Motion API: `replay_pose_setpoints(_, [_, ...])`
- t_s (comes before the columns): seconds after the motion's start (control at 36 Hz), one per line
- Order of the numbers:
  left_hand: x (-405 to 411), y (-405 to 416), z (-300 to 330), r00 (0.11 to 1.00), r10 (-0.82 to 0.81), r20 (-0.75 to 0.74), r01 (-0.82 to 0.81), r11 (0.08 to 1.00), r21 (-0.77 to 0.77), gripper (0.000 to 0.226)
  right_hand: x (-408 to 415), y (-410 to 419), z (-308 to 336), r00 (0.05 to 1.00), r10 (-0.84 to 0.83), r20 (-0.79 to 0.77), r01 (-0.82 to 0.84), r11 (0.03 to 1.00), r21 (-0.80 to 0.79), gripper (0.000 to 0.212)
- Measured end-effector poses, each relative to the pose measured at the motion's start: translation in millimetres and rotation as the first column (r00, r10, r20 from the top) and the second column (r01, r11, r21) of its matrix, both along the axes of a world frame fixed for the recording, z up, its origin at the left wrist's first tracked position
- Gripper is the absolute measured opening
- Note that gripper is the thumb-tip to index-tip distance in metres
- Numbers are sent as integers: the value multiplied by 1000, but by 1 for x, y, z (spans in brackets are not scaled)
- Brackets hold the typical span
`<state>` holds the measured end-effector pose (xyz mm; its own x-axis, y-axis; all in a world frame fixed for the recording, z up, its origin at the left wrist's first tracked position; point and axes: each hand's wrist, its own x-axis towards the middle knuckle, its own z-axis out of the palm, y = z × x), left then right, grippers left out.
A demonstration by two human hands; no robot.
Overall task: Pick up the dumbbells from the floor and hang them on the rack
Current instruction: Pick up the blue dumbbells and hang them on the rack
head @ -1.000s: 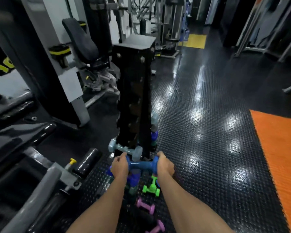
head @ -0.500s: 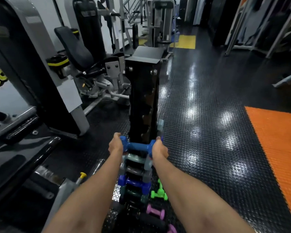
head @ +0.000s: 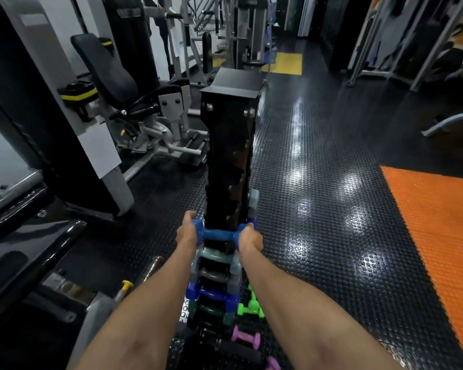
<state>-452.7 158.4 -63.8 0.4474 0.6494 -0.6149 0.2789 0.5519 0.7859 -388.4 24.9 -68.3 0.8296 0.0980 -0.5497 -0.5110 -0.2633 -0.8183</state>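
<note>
A blue dumbbell (head: 216,234) is held level against the front of the tall black rack (head: 229,161). My left hand (head: 187,233) grips its left head and my right hand (head: 249,237) grips its right head. Below it on the rack hang a pale teal dumbbell (head: 214,256), a grey dumbbell (head: 218,276), a dark blue dumbbell (head: 214,293) and a dark green one (head: 210,311). On the floor lie a green dumbbell (head: 250,307) and a pink dumbbell (head: 245,337) to the rack's lower right.
Gym machines with a black seat (head: 107,70) crowd the left side. A padded bench frame (head: 24,236) sits near left. Studded black floor (head: 318,209) stretches right, with an orange mat (head: 436,236) at the far right. More dumbbell heads (head: 253,198) show behind the rack.
Both hands have lifted the blue dumbbell from low near the floor up along the rack's front, above the teal dumbbell. The camera has risen and moved closer.
</note>
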Motion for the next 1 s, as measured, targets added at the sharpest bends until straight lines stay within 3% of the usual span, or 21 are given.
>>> replay_pose_setpoints(0.22, [16, 7, -8, 999, -38, -26, 38, 999, 27, 51, 12, 3, -17, 998, 60, 31, -58, 997, -47, 49])
replay_pose_setpoints(0.33, [23, 15, -11, 991, -129, -42, 130, 991, 29, 65, 15, 7, -26, 995, 93, 29, -93, 996, -12, 41])
replay_pose_setpoints(0.44, [27, 15, -23, 984, -152, -95, 162, 980, 112, 51, 17, 9, -35, 1000, 21, 6, -21, 1000, 23, 35])
replay_pose_setpoints(0.53, [31, 17, -30, 980, -166, -107, 181, 971, 154, 56, 15, 11, -39, 999, -10, 35, 11, 999, -48, 29])
replay_pose_setpoints(0.61, [32, 17, -33, 980, -173, -94, 186, 970, 158, 63, 9, 5, -42, 989, 131, 76, -119, 983, -142, 33])
replay_pose_setpoints(0.69, [33, 6, -33, 977, -70, -201, 111, 974, 198, 76, 4, -8, -41, 968, 249, 32, -238, 951, -196, 51])
replay_pose_setpoints(0.78, [30, -24, -27, 950, 66, -307, 14, 968, 250, 81, -1, -22, -38, 964, 261, -57, -267, 937, -225, 68])
replay_pose_setpoints(1.0, [48, -107, 0, 909, 183, -375, -67, 951, 302, 75, 7, -72, 7, 984, 174, 31, -162, 957, -239, 40])
